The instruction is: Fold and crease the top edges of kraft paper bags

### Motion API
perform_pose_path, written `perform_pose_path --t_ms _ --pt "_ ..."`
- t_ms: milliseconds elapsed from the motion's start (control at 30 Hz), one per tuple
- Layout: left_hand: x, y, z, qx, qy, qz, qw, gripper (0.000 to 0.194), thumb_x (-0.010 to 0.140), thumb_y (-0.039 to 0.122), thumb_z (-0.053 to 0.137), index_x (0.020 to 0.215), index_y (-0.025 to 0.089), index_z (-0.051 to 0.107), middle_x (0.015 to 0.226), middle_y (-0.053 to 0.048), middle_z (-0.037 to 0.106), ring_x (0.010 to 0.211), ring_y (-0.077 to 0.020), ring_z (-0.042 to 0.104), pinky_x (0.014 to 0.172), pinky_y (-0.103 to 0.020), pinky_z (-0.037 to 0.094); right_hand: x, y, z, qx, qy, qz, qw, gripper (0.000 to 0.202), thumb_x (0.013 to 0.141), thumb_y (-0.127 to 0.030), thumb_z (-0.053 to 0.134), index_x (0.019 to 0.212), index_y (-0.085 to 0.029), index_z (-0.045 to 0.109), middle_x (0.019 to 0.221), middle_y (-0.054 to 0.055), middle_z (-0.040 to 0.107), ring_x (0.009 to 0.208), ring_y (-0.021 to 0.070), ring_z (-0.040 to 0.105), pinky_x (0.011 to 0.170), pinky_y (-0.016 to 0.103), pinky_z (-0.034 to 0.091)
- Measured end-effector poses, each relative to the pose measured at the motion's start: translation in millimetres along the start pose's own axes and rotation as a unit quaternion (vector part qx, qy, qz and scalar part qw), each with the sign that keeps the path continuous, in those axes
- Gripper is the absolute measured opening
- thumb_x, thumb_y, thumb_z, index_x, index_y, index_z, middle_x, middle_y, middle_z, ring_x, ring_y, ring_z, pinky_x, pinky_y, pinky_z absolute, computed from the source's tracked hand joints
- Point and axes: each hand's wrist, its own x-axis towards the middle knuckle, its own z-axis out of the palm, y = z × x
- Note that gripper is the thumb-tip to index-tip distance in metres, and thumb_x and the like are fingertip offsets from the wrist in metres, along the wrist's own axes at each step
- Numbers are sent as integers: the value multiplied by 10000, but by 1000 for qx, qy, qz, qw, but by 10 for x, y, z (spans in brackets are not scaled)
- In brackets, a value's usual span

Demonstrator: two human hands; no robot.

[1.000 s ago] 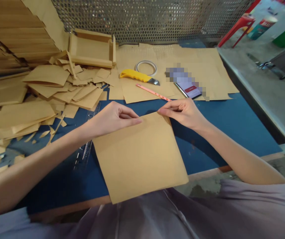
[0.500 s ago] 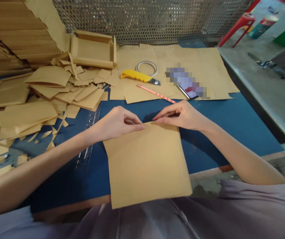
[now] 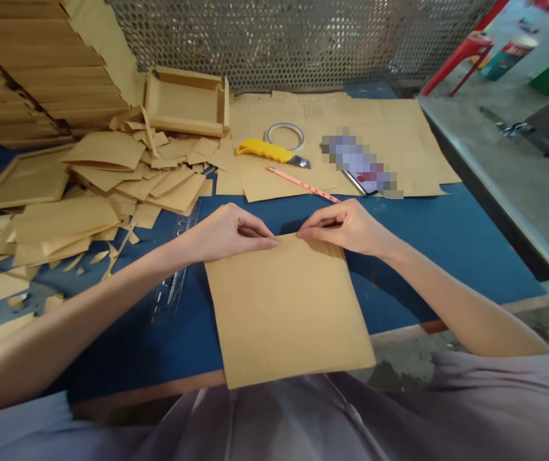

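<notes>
A sheet of brown kraft paper spans from my hands down over the table's near edge, close to my body. My left hand pinches its far edge, thumb on top and fingers curled beyond. Just to the right, my right hand pinches the same edge, with a short gap between the two. The fingertips under the paper are hidden. Beyond my right hand lies a pink pencil. A clear plastic ruler lies partly beneath my left forearm.
Paper scraps and a shallow cardboard tray crowd the left, before a tall cardboard stack. Farther back, a yellow box cutter, a tape roll and a phone rest on brown sheets. Perforated metal stands behind.
The view has shifted slightly, so the table's things sit a little lower and further right. Both hands keep their pinch on the paper's far edge; the right hand's fingers sit a bit closer to it.
</notes>
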Motion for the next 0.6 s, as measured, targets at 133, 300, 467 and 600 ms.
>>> perform_pose_path --t_ms 133,300,467,600 --pt "-40 -13 -108 8 -6 9 1000 232 768 401 735 900 219 794 823 -8 775 756 -156 713 655 -170 533 -4 25 -81 4 12 8 1000 232 753 -424 744 794 -200 792 781 46 767 728 189 708 634 267 555" --pt "-106 -6 -205 38 -11 -1 999 254 742 420 752 928 251 793 866 -13 779 782 -179 728 681 -197 549 -11 7 -109 -3 35 2 999 220 736 -423 760 772 -209 793 756 43 764 698 185 702 602 265 542" --pt "-176 -21 -191 43 34 -5 998 251 723 409 762 885 218 791 831 -21 775 749 -169 713 654 -189 543 -5 -11 -81 -10 48 -10 999 217 729 -417 765 760 -204 793 733 44 761 675 178 696 595 261 538" --pt "-224 -56 -109 -1 85 -4 996 231 728 365 763 879 192 784 830 -28 773 755 -163 703 671 -192 553 -11 5 -89 -11 48 -15 999 216 736 -418 767 780 -209 798 761 46 768 707 186 709 624 263 545"
